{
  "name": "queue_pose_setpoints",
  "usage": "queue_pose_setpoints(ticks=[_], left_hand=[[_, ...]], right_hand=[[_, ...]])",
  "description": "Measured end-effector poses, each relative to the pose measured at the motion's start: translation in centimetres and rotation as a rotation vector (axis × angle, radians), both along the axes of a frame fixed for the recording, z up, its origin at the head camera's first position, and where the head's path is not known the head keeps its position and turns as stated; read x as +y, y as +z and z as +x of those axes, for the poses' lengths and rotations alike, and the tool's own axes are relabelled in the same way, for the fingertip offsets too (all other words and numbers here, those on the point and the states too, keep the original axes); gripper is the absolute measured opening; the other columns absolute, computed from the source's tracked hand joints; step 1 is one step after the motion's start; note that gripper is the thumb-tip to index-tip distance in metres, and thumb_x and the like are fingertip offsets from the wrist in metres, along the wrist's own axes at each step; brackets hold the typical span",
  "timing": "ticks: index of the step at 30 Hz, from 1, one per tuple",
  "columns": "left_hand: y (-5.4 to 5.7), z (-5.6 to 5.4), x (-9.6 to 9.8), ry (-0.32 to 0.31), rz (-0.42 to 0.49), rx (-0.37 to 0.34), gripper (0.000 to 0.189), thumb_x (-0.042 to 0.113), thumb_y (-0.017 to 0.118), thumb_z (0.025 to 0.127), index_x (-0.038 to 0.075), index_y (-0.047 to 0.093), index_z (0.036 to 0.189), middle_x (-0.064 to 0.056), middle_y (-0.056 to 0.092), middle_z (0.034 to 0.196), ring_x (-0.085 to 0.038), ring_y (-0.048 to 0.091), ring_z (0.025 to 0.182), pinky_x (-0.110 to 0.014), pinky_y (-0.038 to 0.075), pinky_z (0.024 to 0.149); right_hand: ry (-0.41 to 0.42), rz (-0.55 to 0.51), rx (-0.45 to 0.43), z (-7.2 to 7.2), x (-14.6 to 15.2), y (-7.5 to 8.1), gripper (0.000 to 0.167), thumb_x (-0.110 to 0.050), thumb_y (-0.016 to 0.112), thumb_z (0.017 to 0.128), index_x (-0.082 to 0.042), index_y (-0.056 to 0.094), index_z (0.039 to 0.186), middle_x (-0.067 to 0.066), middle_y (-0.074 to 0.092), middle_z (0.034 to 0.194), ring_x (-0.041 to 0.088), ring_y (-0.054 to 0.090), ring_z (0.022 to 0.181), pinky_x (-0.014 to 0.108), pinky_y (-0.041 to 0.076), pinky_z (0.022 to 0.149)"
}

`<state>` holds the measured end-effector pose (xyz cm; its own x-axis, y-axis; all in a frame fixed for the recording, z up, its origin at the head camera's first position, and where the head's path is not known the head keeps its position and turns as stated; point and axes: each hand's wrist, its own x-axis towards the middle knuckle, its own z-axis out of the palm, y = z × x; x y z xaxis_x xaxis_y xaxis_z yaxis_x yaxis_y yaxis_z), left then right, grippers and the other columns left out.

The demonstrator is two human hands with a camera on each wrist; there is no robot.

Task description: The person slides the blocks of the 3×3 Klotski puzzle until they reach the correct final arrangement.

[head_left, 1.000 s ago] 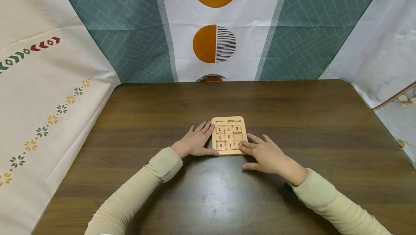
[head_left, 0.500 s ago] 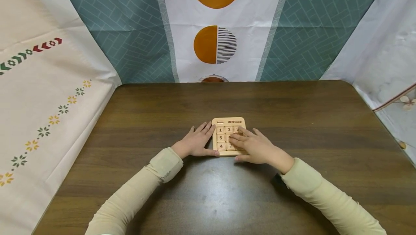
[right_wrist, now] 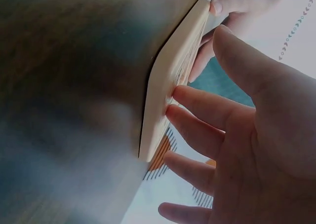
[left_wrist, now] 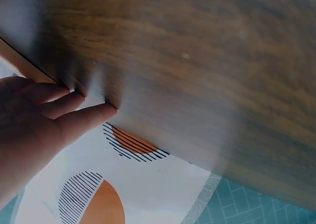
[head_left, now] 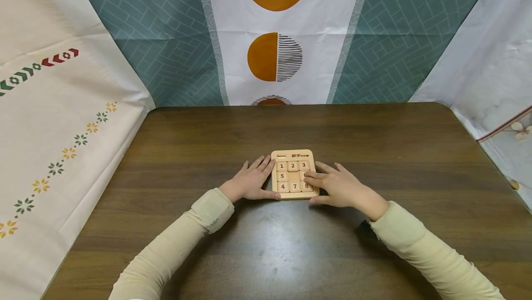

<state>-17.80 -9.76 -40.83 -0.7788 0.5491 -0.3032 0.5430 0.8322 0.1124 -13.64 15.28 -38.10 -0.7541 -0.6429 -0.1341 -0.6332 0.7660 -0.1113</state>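
A wooden number slide puzzle (head_left: 293, 152) lies flat on the table. Its top row reads 1, 2, 3, its middle row has 5, a gap and 6, and its bottom row shows 4, 7, 8. My left hand (head_left: 250, 182) rests along the puzzle's left side, fingers spread, thumb at the near left corner. From the right, my right hand (head_left: 338, 187) reaches over the puzzle with a fingertip on the 6 tile (head_left: 304, 176), partly covering it. In the right wrist view, fingertips touch the puzzle's edge (right_wrist: 160, 91) and its face is seen almost edge-on.
The brown wooden table (head_left: 208, 138) extends around the puzzle on all sides. Behind it hangs a teal and white cloth (head_left: 266, 60) with orange circles. Patterned pale cloths flank the left and right sides, the left cloth (head_left: 50, 120) bearing flowers.
The 6 tile has slid right from the centre cell, so the gap is now in the centre. My right hand went left over the tiles, then back right. My left hand stayed put.
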Motion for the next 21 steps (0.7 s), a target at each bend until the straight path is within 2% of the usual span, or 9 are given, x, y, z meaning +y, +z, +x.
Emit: queue_pose_setpoints(ticks=[6, 14, 21], left_hand=[[0.2, 0.1, -0.1, -0.003, 0.003, -0.004, 0.103, 0.073, 0.044, 0.077, 0.009, 0.004, 0.147, -0.011, 0.002, 0.152, -0.026, 0.004, 0.138, -0.055, 0.014, 0.103], [0.2, 0.1, 0.0, -0.005, 0.005, -0.005, 0.103, 0.072, 0.045, 0.078, 0.008, 0.004, 0.147, -0.012, 0.003, 0.152, -0.027, 0.005, 0.138, -0.056, 0.014, 0.103], [0.1, 0.1, -0.1, -0.005, 0.010, 0.001, 0.103, 0.072, 0.044, 0.077, 0.009, 0.004, 0.147, -0.012, 0.003, 0.152, -0.026, 0.005, 0.138, -0.056, 0.015, 0.103]], right_hand=[[0.043, -0.010, 0.039, -0.2, -0.5, -0.1, 0.064, -0.048, 0.061, 0.082, -0.012, 0.049, 0.133, 0.007, 0.044, 0.137, 0.035, 0.027, 0.131, 0.063, 0.023, 0.095], [0.137, -0.002, 0.036, -1.0, -3.5, -0.3, 0.065, -0.051, 0.056, 0.084, -0.014, 0.045, 0.137, 0.003, 0.039, 0.142, 0.031, 0.021, 0.134, 0.061, 0.020, 0.099], [0.127, 0.040, 0.018, -1.1, -4.1, -0.2, 0.066, -0.053, 0.055, 0.084, -0.014, 0.045, 0.137, 0.002, 0.040, 0.141, 0.031, 0.023, 0.133, 0.060, 0.021, 0.098]])
